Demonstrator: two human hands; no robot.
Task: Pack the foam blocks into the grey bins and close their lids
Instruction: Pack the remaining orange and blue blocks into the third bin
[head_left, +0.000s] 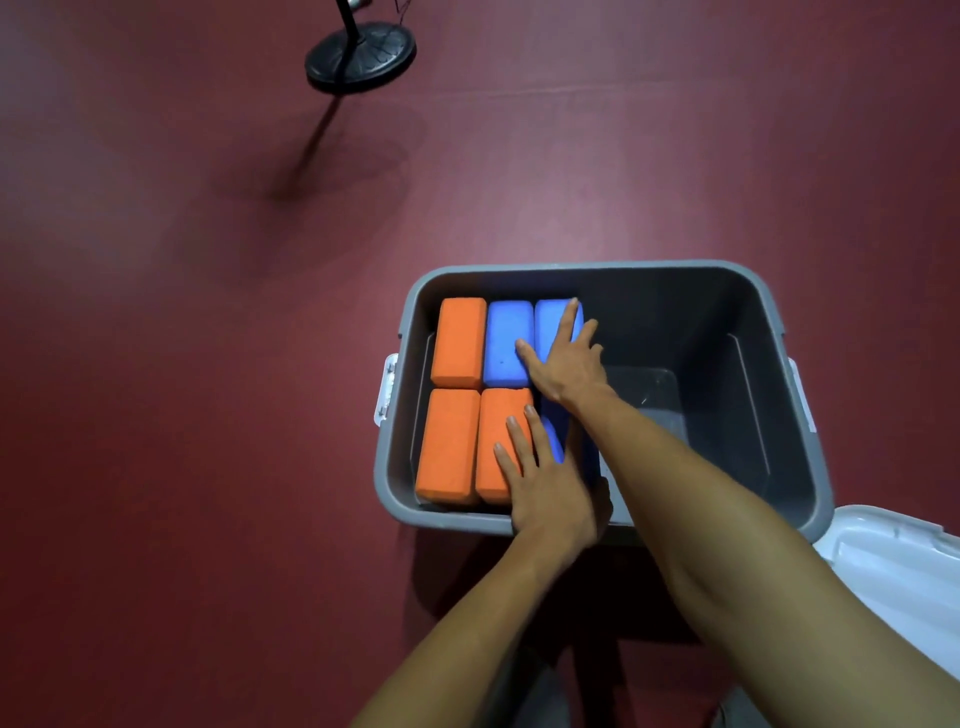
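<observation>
Pressing down flat, fingers straight and gripping nothing: left hand (545, 483) across the near orange block (496, 441) and near blue block (555, 441), right hand (563, 364) on the far blue block (550, 322). Sitting packed in the left half of the open grey bin (597, 267): six foam blocks (460, 343), three orange and three blue. Lying just beside the bin: its white lid (893, 561).

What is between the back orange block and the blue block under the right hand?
A middle blue block sits side by side with the back orange block and the right blue block under the right hand. The head view shows it.
</observation>
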